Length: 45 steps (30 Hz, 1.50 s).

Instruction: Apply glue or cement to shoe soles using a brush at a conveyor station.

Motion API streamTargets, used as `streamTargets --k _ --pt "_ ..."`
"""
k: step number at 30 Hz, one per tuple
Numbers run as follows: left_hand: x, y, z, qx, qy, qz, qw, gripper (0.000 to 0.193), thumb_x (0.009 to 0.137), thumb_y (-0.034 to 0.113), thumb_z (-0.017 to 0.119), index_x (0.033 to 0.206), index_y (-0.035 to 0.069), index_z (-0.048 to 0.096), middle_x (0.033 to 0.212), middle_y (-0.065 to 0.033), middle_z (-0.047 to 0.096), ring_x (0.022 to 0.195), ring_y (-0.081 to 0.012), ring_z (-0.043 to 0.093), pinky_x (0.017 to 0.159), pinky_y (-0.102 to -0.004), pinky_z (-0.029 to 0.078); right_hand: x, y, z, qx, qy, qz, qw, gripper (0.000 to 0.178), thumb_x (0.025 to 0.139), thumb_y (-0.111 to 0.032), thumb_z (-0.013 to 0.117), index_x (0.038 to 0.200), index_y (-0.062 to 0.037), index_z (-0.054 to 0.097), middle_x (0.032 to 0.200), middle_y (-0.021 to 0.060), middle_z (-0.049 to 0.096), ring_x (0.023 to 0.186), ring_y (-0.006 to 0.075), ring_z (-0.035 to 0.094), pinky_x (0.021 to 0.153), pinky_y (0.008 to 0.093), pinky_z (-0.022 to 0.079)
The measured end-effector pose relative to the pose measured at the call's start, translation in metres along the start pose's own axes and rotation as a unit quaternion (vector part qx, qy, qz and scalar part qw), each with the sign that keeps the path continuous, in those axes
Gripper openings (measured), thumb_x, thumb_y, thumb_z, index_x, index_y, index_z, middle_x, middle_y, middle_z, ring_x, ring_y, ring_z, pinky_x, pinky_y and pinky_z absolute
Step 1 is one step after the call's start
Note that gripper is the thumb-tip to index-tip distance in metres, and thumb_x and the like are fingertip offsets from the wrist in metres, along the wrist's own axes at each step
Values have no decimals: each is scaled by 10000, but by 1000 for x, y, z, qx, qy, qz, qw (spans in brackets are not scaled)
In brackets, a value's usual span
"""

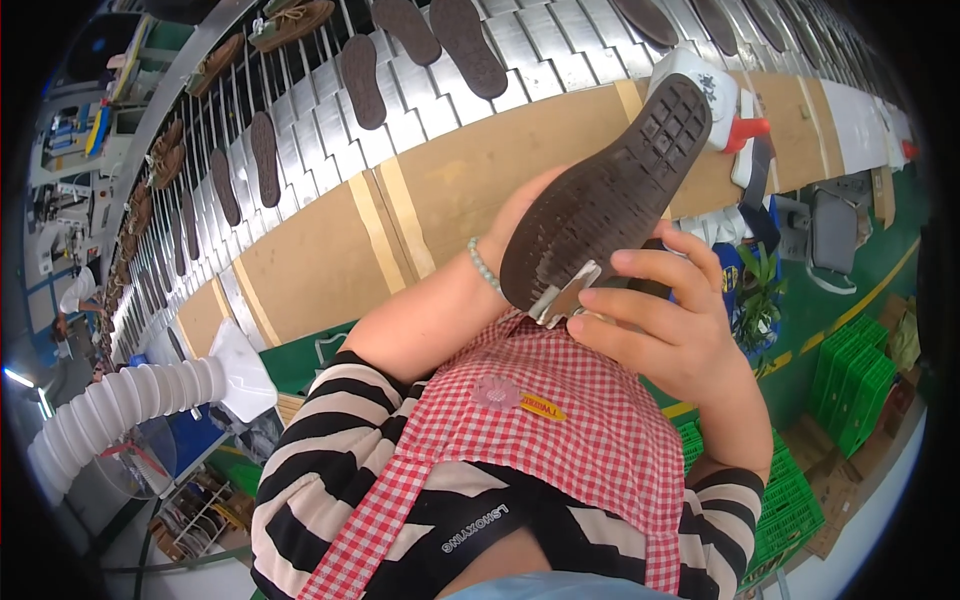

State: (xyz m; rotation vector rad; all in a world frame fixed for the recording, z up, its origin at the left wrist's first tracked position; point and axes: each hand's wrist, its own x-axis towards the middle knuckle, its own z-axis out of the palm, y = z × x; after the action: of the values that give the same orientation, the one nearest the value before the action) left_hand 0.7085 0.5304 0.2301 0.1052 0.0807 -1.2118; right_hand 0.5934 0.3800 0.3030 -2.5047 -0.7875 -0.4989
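1. The shoe [610,195] is held sole-up above the chest, long axis running from lower left to upper right, over the cardboard-covered worktop [330,260].
2. The left hand [520,215] supports it from behind; its grip is hidden, closure cannot be told.
3. The right hand [665,320] is closed on a metal tool [565,297] touching the heel.

Bright even indoor light, soft shadows, sharp centre, curved dark fisheye rim

Shoe sole [610,195] held up between both hands, left hand [520,225] behind it, right hand [665,320] just below at its heel end, conveyor [560,50] beyond carrying more soles [362,80], ribbed hose [120,410] at lower left, crates [850,385] to the right
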Motion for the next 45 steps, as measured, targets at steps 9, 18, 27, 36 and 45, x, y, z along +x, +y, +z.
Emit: streamTargets --k 9,18,27,36,45 --pt "-3 1 -4 -54 -56 -28 997 430 1074 248 352 1300 -76 522 1174 -262 652 1049 -345 675 877 -430 598 5 -1 -6 -14 0 -8 1000 220 772 -192 731 987 -233 749 1047 -70 712 1136 194 616 1079 466 410" --pt "-3 0 5 -24 -40 19 999 510 1080 317 353 1435 -36 451 1381 -263 546 1308 -415 520 1065 -585 471 -8 -16 -25 -92 49 123 987 512 610 -49 834 1106 -61 706 1027 77 686 1081 290 615 991 475 460" --pt "-4 -3 15 -54 -30 81 995 562 1077 362 355 1479 -29 400 1489 -247 445 1421 -427 380 1164 -595 359 -16 -18 3 64 103 286 951 494 653 -102 881 1102 -23 690 975 81 682 973 288 624 827 379 487" --pt "0 -5 5 -65 -55 85 993 557 1081 341 351 1501 -24 365 1495 -239 441 1411 -438 390 1156 -576 381 -15 -8 -2 -25 141 240 960 474 640 -93 858 1083 -37 699 944 59 682 943 286 627 851 402 463" --pt "-5 -8 2 9 -92 68 993 554 1083 317 340 1504 -44 341 1480 -301 422 1375 -407 444 1145 -528 408 -15 3 -13 -74 148 214 963 491 623 -85 833 1095 -50 702 956 64 664 939 303 619 846 404 461"
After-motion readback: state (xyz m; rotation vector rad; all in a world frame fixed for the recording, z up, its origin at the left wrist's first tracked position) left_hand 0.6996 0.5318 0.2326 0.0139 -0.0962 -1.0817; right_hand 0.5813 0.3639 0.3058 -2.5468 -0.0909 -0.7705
